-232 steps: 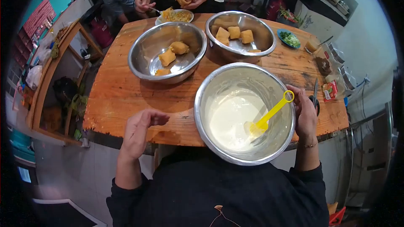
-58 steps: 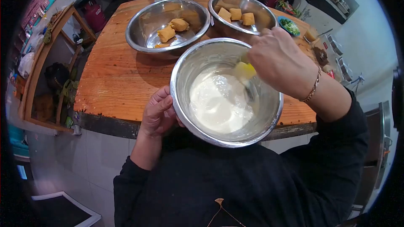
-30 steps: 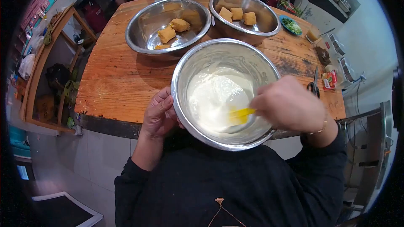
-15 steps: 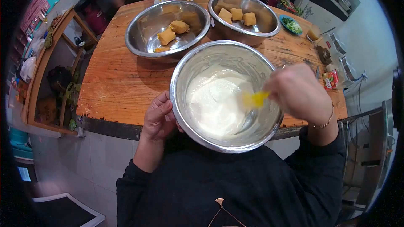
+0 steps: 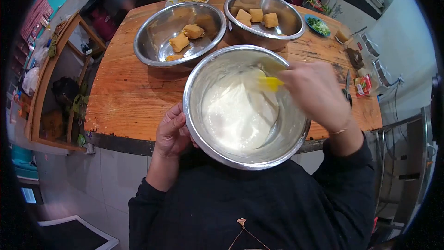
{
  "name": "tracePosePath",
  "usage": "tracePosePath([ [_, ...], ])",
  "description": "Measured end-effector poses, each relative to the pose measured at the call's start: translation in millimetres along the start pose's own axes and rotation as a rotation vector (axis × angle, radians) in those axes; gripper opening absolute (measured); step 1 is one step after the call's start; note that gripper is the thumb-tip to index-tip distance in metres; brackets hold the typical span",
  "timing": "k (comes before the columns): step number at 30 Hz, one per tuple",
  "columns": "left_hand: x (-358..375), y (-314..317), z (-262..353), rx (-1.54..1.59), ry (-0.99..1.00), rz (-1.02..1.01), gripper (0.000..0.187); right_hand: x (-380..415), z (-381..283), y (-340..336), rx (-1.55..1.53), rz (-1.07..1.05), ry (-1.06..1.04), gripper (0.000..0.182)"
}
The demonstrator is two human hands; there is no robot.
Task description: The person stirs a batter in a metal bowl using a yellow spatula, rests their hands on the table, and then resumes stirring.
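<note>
At worktop [image 5: 125,106] near edge: bowl [image 5: 196,125] of batter [image 5: 236,115], hanging partly over the edge toward the person. Left hand [image 5: 172,132] cupped on bowl's left rim, steadying it. Right hand [image 5: 314,90] closed round yellow spatula [image 5: 269,83], blade in batter at bowl's far-right side. Spatula long axis roughly level, blade pointing left, handle hidden in fist. Batter looks smooth and pale, no lumps seen, so mixing judged mostly done. Beyond bowl: two more bowls of fried pieces [image 5: 179,42], none coated yet.
</note>
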State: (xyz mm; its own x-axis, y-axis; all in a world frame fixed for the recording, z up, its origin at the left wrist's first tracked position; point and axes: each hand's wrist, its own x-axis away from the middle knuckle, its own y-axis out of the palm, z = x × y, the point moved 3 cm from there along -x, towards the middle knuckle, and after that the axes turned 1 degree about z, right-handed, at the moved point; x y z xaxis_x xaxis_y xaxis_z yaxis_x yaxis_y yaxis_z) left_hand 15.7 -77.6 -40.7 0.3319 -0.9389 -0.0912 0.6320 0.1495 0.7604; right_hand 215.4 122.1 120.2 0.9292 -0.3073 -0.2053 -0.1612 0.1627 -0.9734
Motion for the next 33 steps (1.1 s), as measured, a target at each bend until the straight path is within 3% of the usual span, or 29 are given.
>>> tracePosePath([
  [1,-1,0,0,0.0,0.0,0.002,0.026,-3,-5,13,-0.092,0.098,-0.093,0.011],
  [5,2,4,1,-0.004,0.003,0.028,0.026,5,-34,6,-0.308,-0.122,-0.302,0.01],
  [8,1,3,2,-0.014,0.005,0.028,0.027,13,-11,-11,-0.255,-0.315,-0.208,0.013],
  [12,-1,4,2,0.004,-0.016,0.019,0.028,1,3,-5,-0.001,0.081,-0.062,0.012],
  [13,-1,4,2,0.004,-0.018,0.017,0.028,-4,-3,7,-0.116,0.118,-0.096,0.011],
  [17,1,3,2,-0.028,-0.001,0.019,0.029,4,-41,5,-0.306,-0.144,-0.313,0.011],
  [20,1,2,2,-0.026,0.0,0.027,0.029,18,-17,-9,-0.321,-0.189,-0.302,0.012],
  [21,1,2,2,-0.02,0.001,0.024,0.029,15,-11,-18,-0.204,-0.279,-0.153,0.011],
  [24,0,2,0,0.029,-0.009,-0.008,0.029,3,4,-8,0.043,-0.071,0.004,0.011],
  [25,0,2,0,0.05,-0.012,-0.021,0.029,-2,-1,-1,-0.053,0.017,-0.006,0.011],
  [29,2,-1,0,0.083,-0.027,-0.068,0.029,4,-34,12,-0.303,-0.088,-0.26,0.012],
  [32,2,0,1,0.085,-0.017,-0.053,0.03,19,-17,-5,-0.309,-0.264,-0.269,0.018],
  [33,2,0,1,0.069,-0.014,-0.044,0.029,20,-8,-7,-0.254,-0.217,-0.167,0.014],
])
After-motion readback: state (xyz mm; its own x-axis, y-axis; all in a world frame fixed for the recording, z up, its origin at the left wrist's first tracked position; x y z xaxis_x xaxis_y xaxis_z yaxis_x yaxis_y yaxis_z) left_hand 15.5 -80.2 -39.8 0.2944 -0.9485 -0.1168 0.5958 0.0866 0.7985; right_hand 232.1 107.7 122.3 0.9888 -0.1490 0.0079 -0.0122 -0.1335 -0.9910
